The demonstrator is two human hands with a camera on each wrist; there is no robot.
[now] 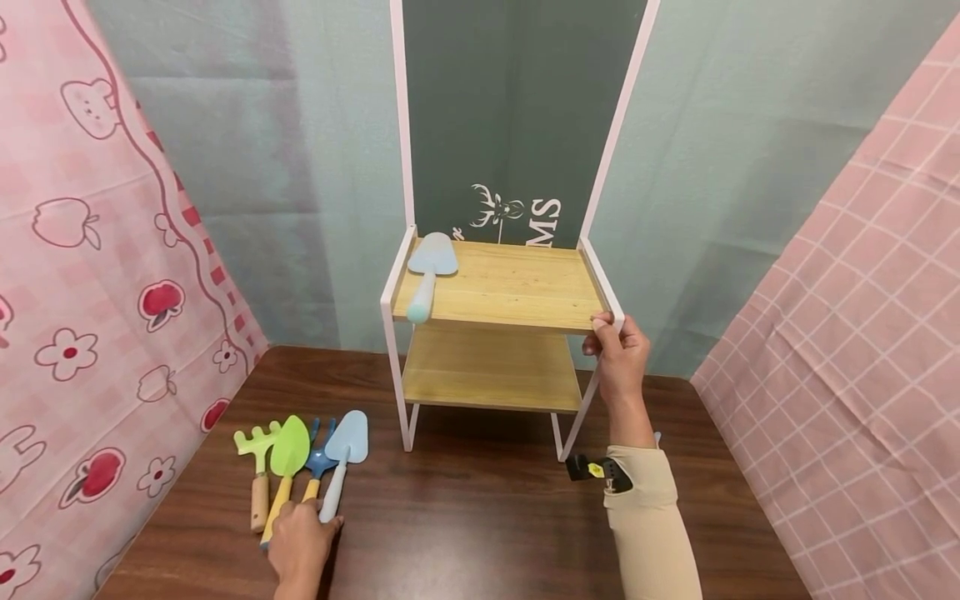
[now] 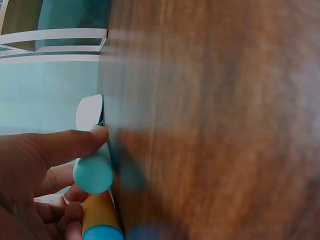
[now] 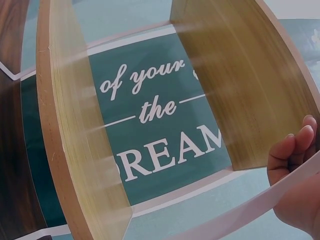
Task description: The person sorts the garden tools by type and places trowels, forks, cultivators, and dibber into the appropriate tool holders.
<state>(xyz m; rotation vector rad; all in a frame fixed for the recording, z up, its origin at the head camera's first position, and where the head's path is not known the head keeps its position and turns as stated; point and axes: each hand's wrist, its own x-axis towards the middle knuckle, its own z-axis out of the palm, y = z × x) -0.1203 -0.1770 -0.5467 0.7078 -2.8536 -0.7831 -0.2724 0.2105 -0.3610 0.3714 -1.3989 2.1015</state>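
Note:
My left hand (image 1: 302, 537) pinches the handle of a pale blue trowel (image 1: 348, 437) lying on the table; the left wrist view shows the thumb on one side of its turquoise-ended handle (image 2: 93, 175). Beside it lie a blue garden fork (image 1: 321, 461) with a yellow handle, partly under the hand, a lime-green trowel (image 1: 290, 446) and a light green hand rake (image 1: 258, 442). At the front right corner of a two-tier shelf (image 1: 517, 287), my right hand (image 1: 622, 354) grips the upper board and white frame. Another pale blue trowel (image 1: 433, 258) rests on the upper board's left side.
The shelf's lower board (image 1: 491, 367) sits between white metal legs. A dark lettered panel (image 1: 517, 108) rises behind it. Pink patterned cloth (image 1: 97, 292) hangs at the left, pink checked cloth (image 1: 862, 333) at the right. Everything stands on a brown wooden table (image 1: 465, 525).

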